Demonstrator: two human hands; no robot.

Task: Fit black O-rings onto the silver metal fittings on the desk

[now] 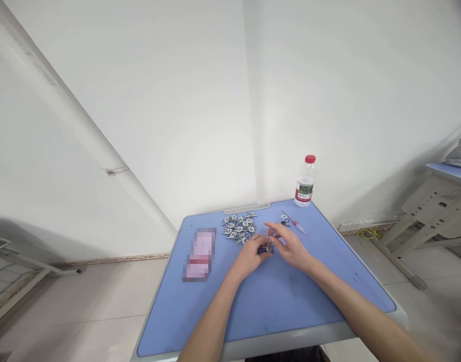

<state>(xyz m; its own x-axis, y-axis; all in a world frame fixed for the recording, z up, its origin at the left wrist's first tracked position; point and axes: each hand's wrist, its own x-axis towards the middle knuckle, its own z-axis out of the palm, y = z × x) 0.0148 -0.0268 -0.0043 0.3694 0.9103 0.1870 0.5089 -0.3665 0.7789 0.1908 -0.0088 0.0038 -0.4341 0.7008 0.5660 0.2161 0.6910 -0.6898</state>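
Note:
My left hand (251, 255) is closed, thumb and fingers pinching a small silvery metal part (267, 247) just above the desk. From the other side my right hand (291, 247) curves around the same spot, its thumb and fingertips bent close together by the part. What lies between the right fingertips is too small to make out. Behind the left hand is a pile of small metal pieces (238, 229) with round heads and thin stems. Small rings (284, 217) and a black round piece (283, 223) lie beyond the right hand.
A thin screwdriver-like tool (295, 223) with a red and clear handle lies on the blue desk (283, 311). At the back right corner stands a water bottle (305, 186) with a red cap. A blurred pink flat item (200, 256) lies left. Another desk (442, 186) stands right.

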